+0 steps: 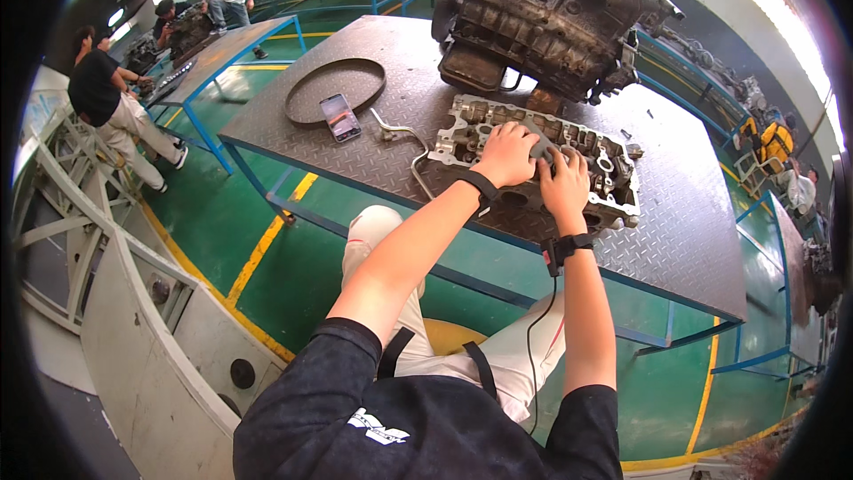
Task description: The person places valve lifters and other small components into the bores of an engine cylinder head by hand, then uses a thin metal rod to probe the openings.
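A metal engine cylinder head (582,138) lies lengthwise on the table close in front of me, its open valve-train side facing up. Over its middle, my left hand (508,153) and my right hand (565,181) are side by side with bent fingers. Between them shows a small dark grey piece (540,139); both hands grip it against the top of the cylinder head. Its exact kind cannot be made out, as the fingers cover part of it. A bent metal pipe (416,144) lies just left of the cylinder head.
Behind the cylinder head stands a large engine block (542,22) on the checkered steel table (684,213). A toothed belt (384,80) and a phone (340,117) lie at the left. A cable (530,347) hangs from my right wrist. Other people (102,89) are at benches farther off.
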The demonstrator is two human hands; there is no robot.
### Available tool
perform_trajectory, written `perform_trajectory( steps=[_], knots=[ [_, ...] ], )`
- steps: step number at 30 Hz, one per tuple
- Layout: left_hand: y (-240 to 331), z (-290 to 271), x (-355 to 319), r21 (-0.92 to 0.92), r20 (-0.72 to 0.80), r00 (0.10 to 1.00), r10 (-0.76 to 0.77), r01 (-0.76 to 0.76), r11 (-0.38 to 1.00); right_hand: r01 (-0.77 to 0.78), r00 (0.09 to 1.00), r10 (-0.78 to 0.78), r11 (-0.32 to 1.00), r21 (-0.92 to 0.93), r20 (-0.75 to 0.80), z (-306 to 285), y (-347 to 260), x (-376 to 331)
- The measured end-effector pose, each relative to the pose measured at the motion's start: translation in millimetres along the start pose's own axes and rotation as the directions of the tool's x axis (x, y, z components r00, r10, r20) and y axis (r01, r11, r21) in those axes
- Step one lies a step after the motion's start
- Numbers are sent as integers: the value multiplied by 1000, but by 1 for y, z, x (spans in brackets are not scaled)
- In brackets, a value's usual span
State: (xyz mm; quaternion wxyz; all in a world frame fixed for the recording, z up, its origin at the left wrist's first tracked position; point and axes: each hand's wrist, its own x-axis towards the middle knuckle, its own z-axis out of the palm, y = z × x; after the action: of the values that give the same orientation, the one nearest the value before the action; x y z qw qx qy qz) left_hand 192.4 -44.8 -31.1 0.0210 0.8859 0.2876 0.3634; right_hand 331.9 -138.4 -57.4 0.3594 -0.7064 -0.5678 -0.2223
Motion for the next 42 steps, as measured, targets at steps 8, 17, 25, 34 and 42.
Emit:
perform_trajectory(
  steps=[8, 17, 25, 34, 42],
  knots=[
    [-3, 18, 5, -68, -145, 983, 109, -120, 990, -50, 993, 51, 999, -15, 105, -1, 10, 9],
    [-5, 14, -4, -162, -95, 995, -10, -5, 987, 59, 992, -61, 998, 19, 112, 0, 21, -1],
    [7, -11, -8, 158, -155, 975, -158, 182, 971, -57, 994, 50, 996, 67, 99, -11, 11, 4],
    [-25, -7, -21, 101, 26, 970, -240, 236, 966, -271, 881, 207, 958, 95, 424, -35, 43, 13],
    [-25, -12, -27, 67, 63, 969, -237, 233, 970, -322, 869, 267, 945, 65, 417, -25, 71, 35]
  ],
)
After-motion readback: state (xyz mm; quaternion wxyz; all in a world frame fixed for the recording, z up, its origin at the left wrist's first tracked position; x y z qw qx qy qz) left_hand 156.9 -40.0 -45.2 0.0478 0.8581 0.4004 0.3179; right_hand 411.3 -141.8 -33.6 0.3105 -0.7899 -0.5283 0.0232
